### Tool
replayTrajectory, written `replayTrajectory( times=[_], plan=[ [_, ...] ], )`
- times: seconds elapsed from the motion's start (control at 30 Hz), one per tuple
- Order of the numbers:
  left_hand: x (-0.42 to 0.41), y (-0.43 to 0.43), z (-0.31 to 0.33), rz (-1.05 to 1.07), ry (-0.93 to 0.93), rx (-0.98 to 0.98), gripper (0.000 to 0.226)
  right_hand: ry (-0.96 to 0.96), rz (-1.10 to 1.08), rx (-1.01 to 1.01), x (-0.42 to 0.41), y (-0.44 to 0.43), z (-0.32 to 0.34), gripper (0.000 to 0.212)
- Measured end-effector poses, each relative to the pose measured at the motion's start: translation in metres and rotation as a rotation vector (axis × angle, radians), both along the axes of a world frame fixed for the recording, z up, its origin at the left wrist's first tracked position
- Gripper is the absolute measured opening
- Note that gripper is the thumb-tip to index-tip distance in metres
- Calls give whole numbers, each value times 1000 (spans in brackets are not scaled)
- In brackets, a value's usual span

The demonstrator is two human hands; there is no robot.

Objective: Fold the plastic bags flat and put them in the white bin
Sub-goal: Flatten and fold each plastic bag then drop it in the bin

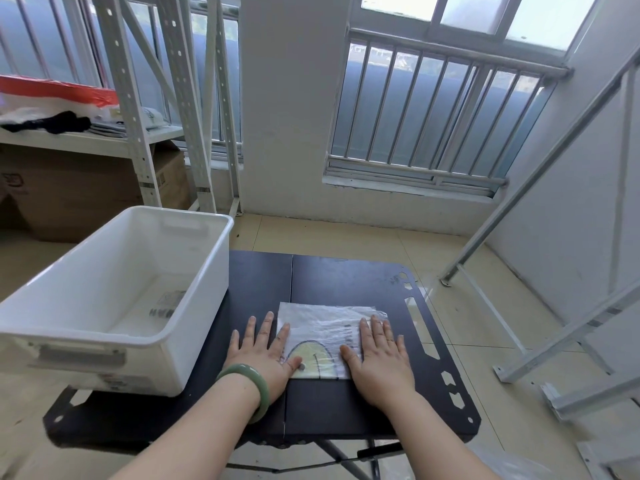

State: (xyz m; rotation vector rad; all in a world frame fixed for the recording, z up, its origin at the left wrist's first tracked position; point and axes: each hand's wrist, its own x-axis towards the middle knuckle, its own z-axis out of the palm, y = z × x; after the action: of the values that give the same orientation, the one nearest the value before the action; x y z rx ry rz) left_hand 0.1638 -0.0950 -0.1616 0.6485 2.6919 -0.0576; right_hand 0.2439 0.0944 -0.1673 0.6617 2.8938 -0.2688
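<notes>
One left hand (261, 356), one right hand (380, 358), both flat, straight-fingered, on one plastic bag (325, 323); one white bin (205, 306).

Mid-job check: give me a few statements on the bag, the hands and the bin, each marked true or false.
1. Both the left hand and the right hand lie flat with straight fingers on the plastic bag. True.
2. The bag is already inside the white bin. False: it lies on the black table, right of the bin.
3. The green bangle is on the right wrist. False: it is on the left wrist.
4. The bin stands on the table's left side. True.
</notes>
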Motion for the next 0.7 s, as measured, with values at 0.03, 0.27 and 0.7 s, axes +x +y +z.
replayTrajectory(
  times=[0.03,0.27,0.7],
  plan=[
    [-1,-1,1,2,-5,-6,65,0,0,-1,1,1,0,71],
    [-11,-8,18,76,-59,89,76,0,4,-1,1,1,-1,70],
    [-7,-6,32,630,-366,814,64,1,4,0,2,0,0,70]
  ],
)
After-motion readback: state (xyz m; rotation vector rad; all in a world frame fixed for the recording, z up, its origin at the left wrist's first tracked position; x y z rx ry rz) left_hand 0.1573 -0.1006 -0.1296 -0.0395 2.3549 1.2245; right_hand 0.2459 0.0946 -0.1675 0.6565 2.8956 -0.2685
